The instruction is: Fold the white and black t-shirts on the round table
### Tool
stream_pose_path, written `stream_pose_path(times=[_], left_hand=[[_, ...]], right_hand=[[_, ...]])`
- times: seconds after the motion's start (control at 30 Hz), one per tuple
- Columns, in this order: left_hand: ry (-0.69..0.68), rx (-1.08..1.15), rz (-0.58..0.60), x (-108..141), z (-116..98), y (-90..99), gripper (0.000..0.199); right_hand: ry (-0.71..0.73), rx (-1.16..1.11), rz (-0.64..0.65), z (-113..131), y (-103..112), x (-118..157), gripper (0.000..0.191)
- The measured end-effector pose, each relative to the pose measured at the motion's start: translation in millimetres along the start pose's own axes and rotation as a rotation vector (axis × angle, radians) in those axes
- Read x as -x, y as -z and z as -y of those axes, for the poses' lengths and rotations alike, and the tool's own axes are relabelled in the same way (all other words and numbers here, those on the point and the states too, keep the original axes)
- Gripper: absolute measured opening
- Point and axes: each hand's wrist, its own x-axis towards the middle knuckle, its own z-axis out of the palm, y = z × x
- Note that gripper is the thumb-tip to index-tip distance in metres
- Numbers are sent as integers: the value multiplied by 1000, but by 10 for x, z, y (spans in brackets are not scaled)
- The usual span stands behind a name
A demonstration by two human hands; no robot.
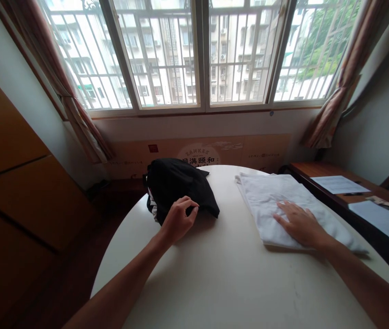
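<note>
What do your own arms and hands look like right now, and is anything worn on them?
The left hand and the right hand are both bare, with no gloves. The left forearm and the right forearm show no sleeve as far as the view reaches. No watch, bracelet, tape or cable shows on either wrist.

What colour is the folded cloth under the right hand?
The folded cloth is plain white, seen best in the head view.

The cloth bundle (174, 185) is black, the folded towel (263, 205) white, the round tabletop (222, 283) cream.
</note>
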Motion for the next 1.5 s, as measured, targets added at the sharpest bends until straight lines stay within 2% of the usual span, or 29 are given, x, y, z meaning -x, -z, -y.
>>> stream_pose_path(times=[0.1,0.23,0.3,0.4,0.43,0.47,0.53,0.57,0.63,0.77,0.87,0.93,1.03,1.13,1.17,1.23,1.3,1.33,1.43,1.5], left_hand=[[-33,147,-5,67,-201,-64,18],[-145,344,23,192,-472,-120,21],[-230,410,86,266,-612,-123,24],[-347,420,245,366,-807,-102,31],[-380,402,304,390,-859,-94,35],[-410,379,360,408,-899,-88,39],[-446,327,447,428,-933,-90,48],[-453,298,466,431,-925,-101,51],[-437,214,423,429,-860,-142,54],[-272,-107,154,391,-616,-260,69],[-193,-280,107,331,-459,-299,81],[-172,-300,114,285,-410,-275,76],[-114,-187,75,225,-402,-176,58],[-10,-33,-85,175,-407,-44,39],[12,-10,-155,158,-404,-1,35],[29,10,-227,117,-388,77,26],[55,54,-161,68,-365,146,10],[78,91,-96,41,-353,176,12],[167,207,11,-31,-337,253,34],[228,286,23,-54,-359,285,38]], right_hand=[[66,-38,-65,134,54,29,60],[297,-204,-189,532,171,142,64],[419,-289,-197,796,231,240,77],[545,-443,-166,1179,299,403,96],[582,-513,-160,1285,316,450,92],[614,-593,-156,1374,333,489,78],[646,-777,-135,1489,372,535,40],[629,-873,-108,1514,397,541,29],[513,-1061,-60,1505,462,528,26],[214,-1364,-3,1370,629,471,34],[86,-1510,83,1280,737,471,38],[59,-1565,158,1231,792,485,38],[9,-1609,277,1125,866,490,40],[-11,-1536,370,965,941,468,47],[19,-1462,350,907,964,456,47],[113,-1257,220,791,998,425,43],[185,-1047,59,665,1001,377,38],[190,-970,-7,594,989,345,37],[71,-912,-150,362,914,233,35],[-46,-1021,-151,239,859,168,38]])
